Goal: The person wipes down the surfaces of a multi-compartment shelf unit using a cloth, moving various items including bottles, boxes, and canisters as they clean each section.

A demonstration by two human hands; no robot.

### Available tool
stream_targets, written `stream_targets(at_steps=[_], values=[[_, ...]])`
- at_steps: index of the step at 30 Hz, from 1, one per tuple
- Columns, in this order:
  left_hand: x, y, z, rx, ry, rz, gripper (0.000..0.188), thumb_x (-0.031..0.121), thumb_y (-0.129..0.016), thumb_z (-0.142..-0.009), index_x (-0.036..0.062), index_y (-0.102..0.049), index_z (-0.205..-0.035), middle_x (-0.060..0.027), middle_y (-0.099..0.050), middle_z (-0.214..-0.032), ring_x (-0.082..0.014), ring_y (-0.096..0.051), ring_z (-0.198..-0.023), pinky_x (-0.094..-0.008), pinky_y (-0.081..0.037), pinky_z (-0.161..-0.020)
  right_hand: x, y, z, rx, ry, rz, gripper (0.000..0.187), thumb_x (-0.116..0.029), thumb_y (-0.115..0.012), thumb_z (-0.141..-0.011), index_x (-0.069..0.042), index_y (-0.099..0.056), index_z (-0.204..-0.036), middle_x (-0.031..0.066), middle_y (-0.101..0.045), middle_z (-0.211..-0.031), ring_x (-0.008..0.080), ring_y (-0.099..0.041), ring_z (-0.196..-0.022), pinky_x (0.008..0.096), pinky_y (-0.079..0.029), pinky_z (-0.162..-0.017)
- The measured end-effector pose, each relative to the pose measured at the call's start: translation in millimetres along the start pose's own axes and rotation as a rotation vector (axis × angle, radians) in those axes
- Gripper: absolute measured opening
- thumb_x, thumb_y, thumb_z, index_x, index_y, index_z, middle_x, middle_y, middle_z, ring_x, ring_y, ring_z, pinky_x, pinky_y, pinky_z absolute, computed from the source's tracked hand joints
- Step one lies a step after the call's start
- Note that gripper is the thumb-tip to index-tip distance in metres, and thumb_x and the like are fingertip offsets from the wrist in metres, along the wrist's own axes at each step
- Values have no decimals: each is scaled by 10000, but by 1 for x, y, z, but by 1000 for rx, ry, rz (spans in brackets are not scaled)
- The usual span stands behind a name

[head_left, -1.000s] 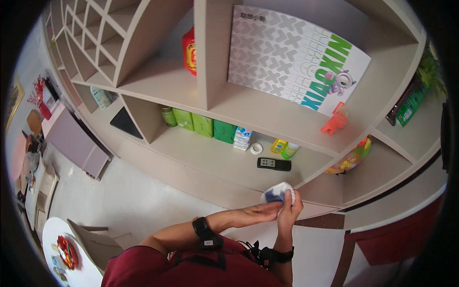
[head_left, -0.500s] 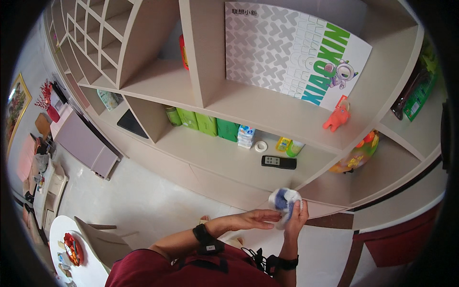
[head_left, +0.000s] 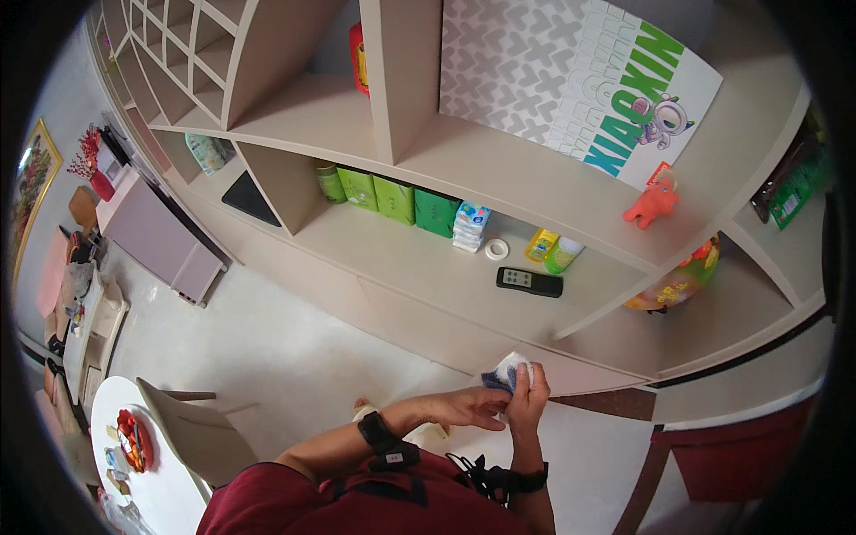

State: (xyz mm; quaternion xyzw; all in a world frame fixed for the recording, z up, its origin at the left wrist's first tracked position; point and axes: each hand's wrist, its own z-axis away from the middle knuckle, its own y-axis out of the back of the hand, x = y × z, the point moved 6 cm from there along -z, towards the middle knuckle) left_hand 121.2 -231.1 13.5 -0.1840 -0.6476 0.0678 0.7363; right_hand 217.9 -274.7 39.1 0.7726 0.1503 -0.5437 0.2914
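A bunched white and blue cloth [head_left: 505, 373] is between my two hands, in front of the shelf's lower edge. My right hand [head_left: 530, 399] grips it from the right, with the fingers upright along its side. From the left, my left hand [head_left: 471, 407] meets the cloth, its fingers curled in against the lower folds. The two hands nearly touch, and they cover part of the cloth. On the shelf beyond lies a black remote control [head_left: 530, 282], apart from both hands.
The beige shelf unit [head_left: 401, 267] holds green boxes [head_left: 394, 201], a tissue pack [head_left: 470, 226], a white tape roll [head_left: 497, 250], a yellow bottle [head_left: 541, 244] and a red animal figure [head_left: 652, 203]. At lower left stand a chair [head_left: 192, 437] and a round white table [head_left: 107, 397].
The cloth is more bunched and has come lower and slightly left with my right hand. My left hand's fingers have curled in to the cloth. The shelf sits higher in view.
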Motion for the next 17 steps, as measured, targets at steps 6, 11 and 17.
stream_targets(at_steps=[6, 11, 17], values=[[22, 9, 12, 7, -71, 118, 464, 58, -583, -829, 46, -402, -1256, -72, -458, -1227, -173, -426, -1146, -313, -330, -994, 9, 10, -4, 148, -8, 4, 227, -185, -484, -890, 29, -525, -828, 91, -546, -706, 165, -502, -647, 298, -426, -616], [46, 21, 37, 35, -189, 157, 386, 45, -573, -835, 32, -456, -1203, -63, -518, -1155, -149, -480, -1077, -272, -374, -941, -2, -3, 1, 89, -106, -298, 236, -219, -448, -922, -13, -517, -832, 17, -523, -756, 99, -467, -678, 239, -404, -629], [1, 92, 115, 533, 193, 121, 374, 150, -662, -787, 72, -495, -1113, -49, -614, -935, -139, -576, -881, -211, -424, -824, -5, -64, 10, 263, -413, -502, 285, -268, -469, -915, -19, -504, -1048, 49, -554, -952, 121, -506, -853, 263, -412, -773]])
